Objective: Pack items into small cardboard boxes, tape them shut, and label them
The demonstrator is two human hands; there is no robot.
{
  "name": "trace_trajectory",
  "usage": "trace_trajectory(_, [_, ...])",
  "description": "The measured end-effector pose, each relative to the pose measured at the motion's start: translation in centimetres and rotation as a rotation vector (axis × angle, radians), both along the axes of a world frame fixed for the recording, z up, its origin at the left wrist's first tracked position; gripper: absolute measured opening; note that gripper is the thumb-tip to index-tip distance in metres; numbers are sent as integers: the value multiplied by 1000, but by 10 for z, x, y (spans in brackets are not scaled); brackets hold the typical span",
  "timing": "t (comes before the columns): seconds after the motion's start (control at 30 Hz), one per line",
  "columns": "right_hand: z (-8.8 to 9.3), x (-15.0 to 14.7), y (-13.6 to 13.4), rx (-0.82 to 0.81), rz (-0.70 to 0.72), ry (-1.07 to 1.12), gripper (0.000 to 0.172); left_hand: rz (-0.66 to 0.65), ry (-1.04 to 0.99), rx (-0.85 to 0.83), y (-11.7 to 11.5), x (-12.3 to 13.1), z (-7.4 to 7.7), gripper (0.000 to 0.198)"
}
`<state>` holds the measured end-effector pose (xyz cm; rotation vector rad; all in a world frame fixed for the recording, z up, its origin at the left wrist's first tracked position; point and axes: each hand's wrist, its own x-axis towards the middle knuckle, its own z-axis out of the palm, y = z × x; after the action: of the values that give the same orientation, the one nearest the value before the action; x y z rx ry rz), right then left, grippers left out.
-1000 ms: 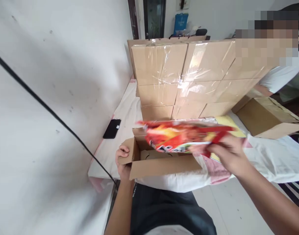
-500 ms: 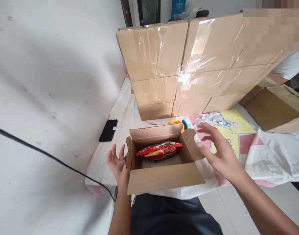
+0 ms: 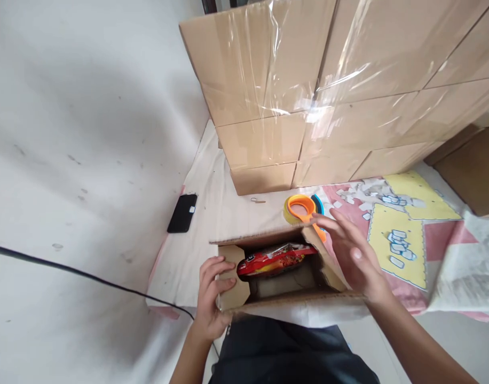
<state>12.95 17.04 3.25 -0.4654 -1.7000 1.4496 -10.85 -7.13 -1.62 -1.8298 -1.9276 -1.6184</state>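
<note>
A small cardboard box (image 3: 296, 303) stands on the near edge of the table, its top open. Inside lies a shiny red food packet (image 3: 274, 260), along the far side. My left hand (image 3: 213, 290) has its fingers curled over the box's left flap (image 3: 233, 285), which leans inward. At the opposite end, my right hand (image 3: 356, 256) is spread beside the right flap (image 3: 328, 264), which also tilts inward; its fingers hold nothing. An orange tape dispenser (image 3: 301, 207) sits just behind the box, partly covered by it and my right fingertips.
Taped cardboard boxes (image 3: 268, 133) form a wall behind the workspace. A black phone (image 3: 182, 213) lies at left near the white wall, where a black cable (image 3: 108, 282) hangs. Paper scraps (image 3: 360, 194) litter the patterned cloth; another open box (image 3: 468, 170) stands at right.
My left hand has moved from beside the box onto its left flap, which now folds inward. The right flap also leans in, and the long flaps stand more upright. The view has tilted down.
</note>
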Motion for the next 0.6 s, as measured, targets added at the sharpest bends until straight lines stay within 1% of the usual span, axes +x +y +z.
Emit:
trace_trajectory(0.07, [-7, 0, 0, 35, -38, 24, 55, 96, -283, 115, 12, 10, 4, 36])
trace_trajectory(0.1, [-11, 2, 0, 75, -63, -7, 52, 137, -431, 181, 17, 14, 4, 35])
trace_trajectory(0.13, [-15, 5, 0, 111, -79, -53, 46, 169, -554, 239, 21, 16, 4, 38])
trace_trajectory(0.17, [-19, 7, 0, 139, -78, -99, 40, 187, -634, 273, 24, 17, 3, 45])
trace_trajectory(0.2, [-21, 9, 0, 151, -64, -133, 34, 187, -668, 268, 24, 17, 1, 51])
trace_trajectory(0.23, [-22, 9, 0, 146, -43, -143, 29, 173, -669, 231, 23, 16, -1, 51])
trace_trajectory(0.27, [-21, 9, -1, 123, -13, -139, 28, 152, -653, 181, 20, 15, -2, 46])
trace_trajectory(0.3, [-19, 7, -2, 87, 23, -142, 29, 137, -634, 137, 17, 14, -4, 43])
trace_trajectory(0.33, [-16, 5, -4, 42, 68, -157, 35, 135, -619, 97, 14, 14, -5, 43])
trace_trajectory(0.4, [-8, -1, -7, -72, 160, -208, 48, 176, -601, 68, 10, 17, -5, 43])
trace_trajectory(0.47, [0, -6, -9, -149, 199, -270, 51, 242, -596, 88, 11, 22, -4, 44])
trace_trajectory(0.53, [7, -9, -9, -121, 139, -255, 48, 268, -582, 125, 15, 24, 1, 55])
trace_trajectory(0.57, [10, -9, -9, -75, 111, -217, 45, 272, -539, 150, 17, 25, 5, 59])
trace_trajectory(0.6, [12, -7, -9, -19, 105, -178, 39, 282, -451, 153, 18, 25, 11, 60])
